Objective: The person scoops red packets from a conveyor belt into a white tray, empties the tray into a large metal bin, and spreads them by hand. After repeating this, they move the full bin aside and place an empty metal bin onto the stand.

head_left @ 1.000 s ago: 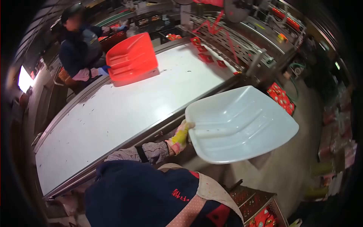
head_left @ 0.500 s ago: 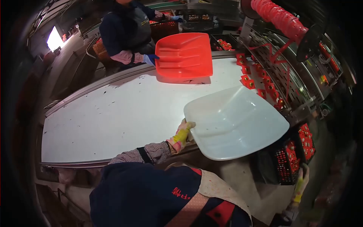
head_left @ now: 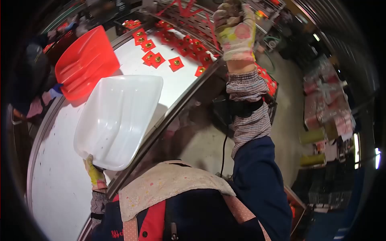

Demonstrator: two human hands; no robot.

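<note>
Closed tight, in a yellow-patterned glove, round the narrow end of the white scoop point(head_left: 116, 116): so with the fingers of the left hand point(head_left: 95, 176), low over the near edge of the counter point(head_left: 52, 180). Checked sleeve below that wrist, running down along the same edge.

Hollow side of the white scoop turned up, broad end pointing away toward the middle of the counter, right rim overhanging the metal near edge. Touching the white surface or just above it: cannot tell.

Raised high and well apart from the scoop: the right hand point(head_left: 235, 30), in a pale flowered glove, back of the glove toward the camera. Fingers bent over at the top against the metal frame point(head_left: 189, 12) beyond the far end of the counter, blurred there; gripping or only resting, cannot tell. Checked sleeve and dark cuff hanging straight down from the wrist.

Scattered flat near the far end of the counter, between the white scoop and the raised hand: red packets point(head_left: 157, 59), several just beside one another.

Along the far left edge of the counter, near the broad end of the white scoop: a red scoop point(head_left: 84, 60), hollow side up, with another person's blue glove point(head_left: 56, 89) at its lower corner.

Past the near edge, behind the right forearm: a dark crate point(head_left: 272, 86) with red in it.
</note>
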